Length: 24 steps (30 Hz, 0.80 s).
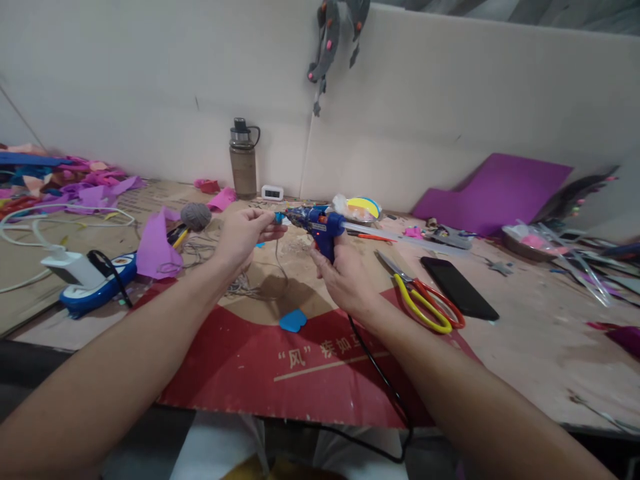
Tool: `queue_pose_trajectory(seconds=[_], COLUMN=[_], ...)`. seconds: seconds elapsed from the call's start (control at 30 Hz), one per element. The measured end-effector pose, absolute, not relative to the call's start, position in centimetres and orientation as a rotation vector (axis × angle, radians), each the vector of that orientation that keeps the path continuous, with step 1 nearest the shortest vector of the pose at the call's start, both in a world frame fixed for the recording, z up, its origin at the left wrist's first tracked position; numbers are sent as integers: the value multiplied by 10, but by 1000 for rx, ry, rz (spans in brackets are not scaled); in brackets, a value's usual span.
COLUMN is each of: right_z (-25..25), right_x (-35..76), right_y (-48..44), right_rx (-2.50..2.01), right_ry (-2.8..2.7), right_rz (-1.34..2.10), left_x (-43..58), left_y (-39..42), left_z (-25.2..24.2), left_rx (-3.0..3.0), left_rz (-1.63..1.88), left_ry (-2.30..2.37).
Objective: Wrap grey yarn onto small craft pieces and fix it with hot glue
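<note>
The left hand (246,233), fingers pinching a small blue piece (279,217), is at the tip of a hot glue gun (326,235) gripped by the right hand (347,273). Gluing looks under way; a blue cutout (293,321) lies loose, unattached, on red-printed cardboard (235,373).

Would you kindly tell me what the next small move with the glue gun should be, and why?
Probably dab glue onto the small blue piece: the left hand pinches it close to the nozzle, and the right hand grips the glue gun, with a clear stick in its back.
</note>
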State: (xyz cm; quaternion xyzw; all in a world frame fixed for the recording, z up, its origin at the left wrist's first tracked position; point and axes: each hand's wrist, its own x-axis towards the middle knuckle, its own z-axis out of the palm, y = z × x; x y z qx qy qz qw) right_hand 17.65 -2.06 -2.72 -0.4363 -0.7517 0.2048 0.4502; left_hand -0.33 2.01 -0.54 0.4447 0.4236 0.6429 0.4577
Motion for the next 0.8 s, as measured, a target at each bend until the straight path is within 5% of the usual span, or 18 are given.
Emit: queue_pose_trajectory(seconds=[0.57,0.8], right_z=[-29,-29], right_x=[177,178], right_y=[-20,-18], right_rx=[-1066,-979], right_ry=[-1835,-1651], right_rz=[501,744], left_x=[-6,-11], left_y=[21,27], left_z=[-7,-9], left_rx=[1114,1024], left_rz=[1585,1627], left_ry=[1006,996])
